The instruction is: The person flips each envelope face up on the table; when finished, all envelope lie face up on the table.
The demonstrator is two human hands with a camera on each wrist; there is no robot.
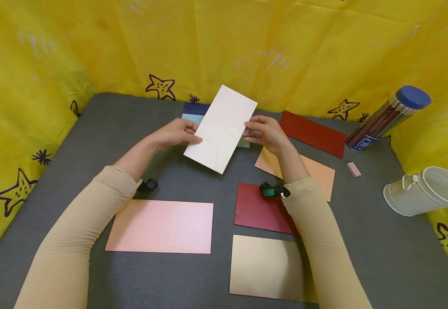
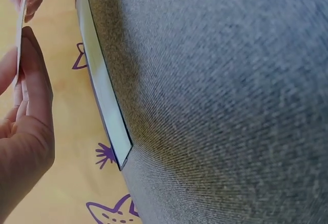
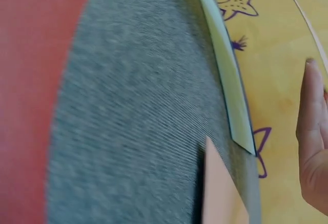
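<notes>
A beige sheet [image 1: 264,266] lies nearest, well below the white envelope [image 1: 220,128]. The left hand [image 1: 177,133] pinches the envelope's left edge, the right hand [image 1: 264,132] pinches its right edge, lifting it tilted above the grey table [image 1: 363,240].

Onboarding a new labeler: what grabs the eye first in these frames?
The white sheet held up mid-table, the left hand and right hand pinching its opposite edges. Around it, coloured sheets lie flat on the grey table, the pink sheet in front on the left. Yellow starfish cloth walls in the scene.
</notes>
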